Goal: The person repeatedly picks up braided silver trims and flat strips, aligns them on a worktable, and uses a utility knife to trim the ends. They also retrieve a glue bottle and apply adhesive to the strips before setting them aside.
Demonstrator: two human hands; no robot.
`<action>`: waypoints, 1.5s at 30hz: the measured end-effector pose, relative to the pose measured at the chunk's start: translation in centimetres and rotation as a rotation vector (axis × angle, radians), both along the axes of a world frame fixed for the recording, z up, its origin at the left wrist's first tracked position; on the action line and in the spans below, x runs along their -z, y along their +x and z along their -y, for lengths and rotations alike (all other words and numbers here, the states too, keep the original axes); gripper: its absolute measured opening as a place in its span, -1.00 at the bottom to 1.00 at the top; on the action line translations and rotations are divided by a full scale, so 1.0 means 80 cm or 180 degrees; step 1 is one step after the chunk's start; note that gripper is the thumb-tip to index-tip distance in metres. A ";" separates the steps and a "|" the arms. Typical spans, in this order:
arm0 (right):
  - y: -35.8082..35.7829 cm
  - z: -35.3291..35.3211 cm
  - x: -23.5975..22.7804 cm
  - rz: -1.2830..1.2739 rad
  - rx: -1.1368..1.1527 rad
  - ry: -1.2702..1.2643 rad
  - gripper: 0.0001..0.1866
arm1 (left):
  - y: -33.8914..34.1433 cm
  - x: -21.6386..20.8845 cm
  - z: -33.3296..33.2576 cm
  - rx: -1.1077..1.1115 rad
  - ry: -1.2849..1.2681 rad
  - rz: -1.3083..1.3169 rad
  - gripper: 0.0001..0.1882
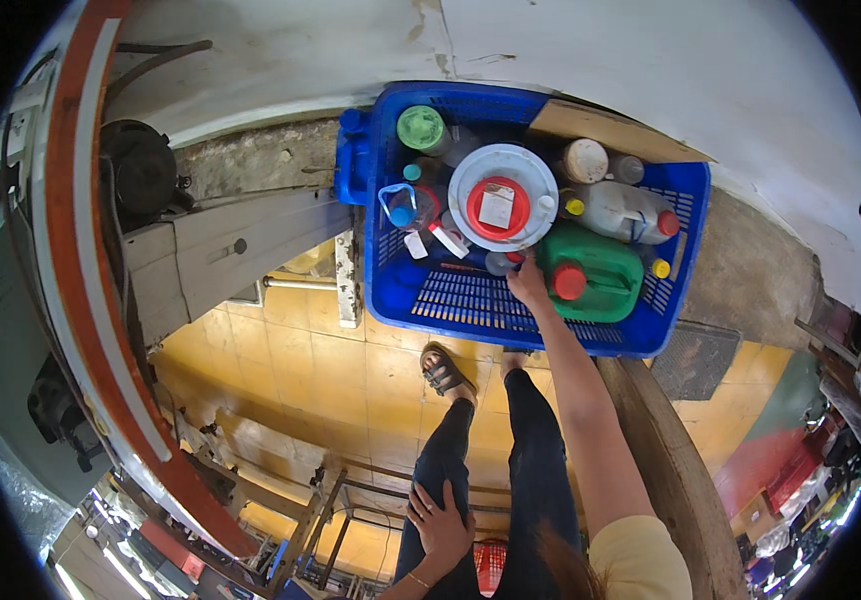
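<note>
My right hand [527, 283] reaches down into a large blue plastic basket [450, 318], its fingers closed at the red cap of a small clear bottle [499, 264]. To its right lies a green jug [605, 268] with a red cap. Just beyond the hand stands a white tub [467, 175] with a red disc and a pale label on top. My left hand [440, 527] rests on my left thigh, fingers spread and holding nothing. The lower part of the small bottle is hidden among the other containers.
In the basket are also a whitish jug [620, 208], a green-lidded container [421, 128], a blue-capped bottle [412, 207] and a cardboard piece [610, 131]. A wooden beam [665, 460] runs below the basket's right side. An orange-and-white metal bar [85, 250] stands at left.
</note>
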State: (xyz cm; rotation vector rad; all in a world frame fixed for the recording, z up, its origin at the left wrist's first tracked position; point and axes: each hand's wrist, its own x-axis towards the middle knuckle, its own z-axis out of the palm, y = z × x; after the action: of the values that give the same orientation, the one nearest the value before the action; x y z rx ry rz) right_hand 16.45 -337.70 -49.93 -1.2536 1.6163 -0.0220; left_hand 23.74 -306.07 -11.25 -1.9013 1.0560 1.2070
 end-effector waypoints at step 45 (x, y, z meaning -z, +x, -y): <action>0.003 0.004 -0.293 -0.0601 -0.2184 -0.2554 -0.80 | -0.016 -0.008 -0.014 -0.0161 0.0149 -0.0220 -0.13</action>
State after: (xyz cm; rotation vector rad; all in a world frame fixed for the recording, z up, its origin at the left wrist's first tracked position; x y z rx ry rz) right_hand 16.69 -338.01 -26.52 -2.4450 1.2704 -0.1358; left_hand 22.48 -304.94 -10.63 -1.8725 1.0122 1.3230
